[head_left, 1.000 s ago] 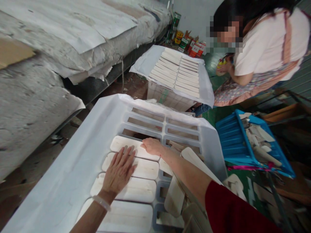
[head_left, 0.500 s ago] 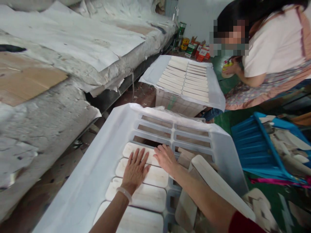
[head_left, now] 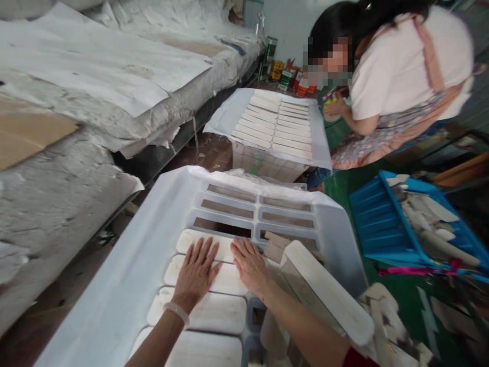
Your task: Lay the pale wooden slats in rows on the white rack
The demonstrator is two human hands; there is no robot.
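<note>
Head view: the left hand (head_left: 196,270) and right hand (head_left: 250,265) lie side by side, palms down and fingers spread flat, gripping nothing. Both press on wooden slats (head_left: 225,280) seated in the near slots of a white slotted frame (head_left: 153,229). A loose bundle of slats (head_left: 324,290) leans at three o'clock. A filled frame (head_left: 225,114) sits at twelve o'clock, a co-worker (head_left: 401,76) at one, and a blue crate (head_left: 372,224) at two.

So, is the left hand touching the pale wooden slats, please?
Touching: the head view shows the left hand pressed flat, palm down, across the pale wooden slats.
</note>
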